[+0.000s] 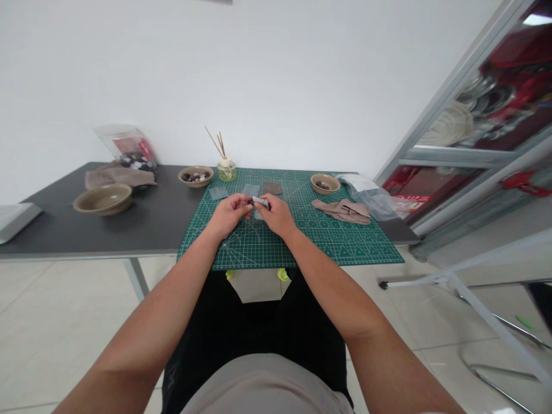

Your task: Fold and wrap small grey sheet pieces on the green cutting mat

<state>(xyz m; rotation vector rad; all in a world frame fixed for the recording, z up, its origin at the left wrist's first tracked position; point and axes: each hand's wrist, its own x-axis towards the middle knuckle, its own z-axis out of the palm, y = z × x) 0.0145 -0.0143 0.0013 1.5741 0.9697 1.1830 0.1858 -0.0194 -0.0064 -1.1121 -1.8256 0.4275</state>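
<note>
Green mat (345, 241): three bowls (102, 199), two hands (227, 215) pinching one swatch (260, 201).

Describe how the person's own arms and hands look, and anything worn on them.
Both forearms are bare, with no sleeves in view. The left hand and right hand wear no gloves; no watch or bracelet shows on either wrist. Rings are too small to tell.
</note>
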